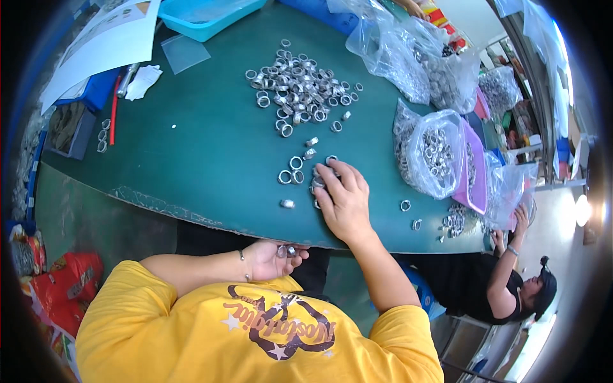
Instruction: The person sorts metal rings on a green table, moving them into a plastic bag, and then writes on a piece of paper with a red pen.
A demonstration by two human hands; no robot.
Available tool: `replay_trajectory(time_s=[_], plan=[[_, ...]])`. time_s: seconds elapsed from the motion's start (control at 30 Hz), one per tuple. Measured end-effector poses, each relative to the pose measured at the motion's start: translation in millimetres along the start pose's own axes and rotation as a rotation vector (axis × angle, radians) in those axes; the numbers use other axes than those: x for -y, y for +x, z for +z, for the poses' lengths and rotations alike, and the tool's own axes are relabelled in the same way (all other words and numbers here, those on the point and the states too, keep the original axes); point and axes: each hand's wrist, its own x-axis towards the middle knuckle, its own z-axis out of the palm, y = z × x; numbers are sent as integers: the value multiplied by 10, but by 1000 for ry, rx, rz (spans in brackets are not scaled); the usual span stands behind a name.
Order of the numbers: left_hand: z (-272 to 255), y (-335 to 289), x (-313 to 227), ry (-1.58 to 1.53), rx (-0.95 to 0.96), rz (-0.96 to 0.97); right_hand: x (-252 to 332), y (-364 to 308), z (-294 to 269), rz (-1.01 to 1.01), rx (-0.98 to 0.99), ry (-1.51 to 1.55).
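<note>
My left hand (pixel 273 260) is palm up at the table's front edge, fingers curled around a few metal rings (pixel 291 251). Over the tabletop, my right hand (pixel 348 203) reaches down with its fingers apart, touching a small cluster of metal rings (pixel 317 182) that it partly covers. Just left of that hand lie several loose rings (pixel 284 177), some flat and some on edge. Farther back, a large heap of the same silvery rings (pixel 300 86) spreads over the green table (pixel 211 140).
To the right stand a clear bag of rings (pixel 440 153) and a purple basket (pixel 472 175). A turquoise tray (pixel 207 24) sits at the back. At left are a red stick (pixel 115 110) and a grey bin (pixel 69 131). A co-worker (pixel 511 281) works at the right.
</note>
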Motion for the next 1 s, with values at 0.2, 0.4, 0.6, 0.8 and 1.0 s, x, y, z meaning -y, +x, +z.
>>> replay_trajectory(time_s=[0.2, 0.4, 0.6, 0.8, 1.0], plan=[[-27, 85, 36, -169, 219, -20, 105, -365, -136, 165, 73, 89], [-9, 47, 21, -197, 170, -43, -181, -582, -312, 527, -374, 521], [-45, 50, 51, -161, 186, 22, 293, -537, -253, 22, -27, 198], [51, 15, 75, -138, 49, 115, 553, -460, -62, -106, 40, 184], [108, -133, 67, -133, 102, 109, 458, -472, -95, -294, 186, 723]])
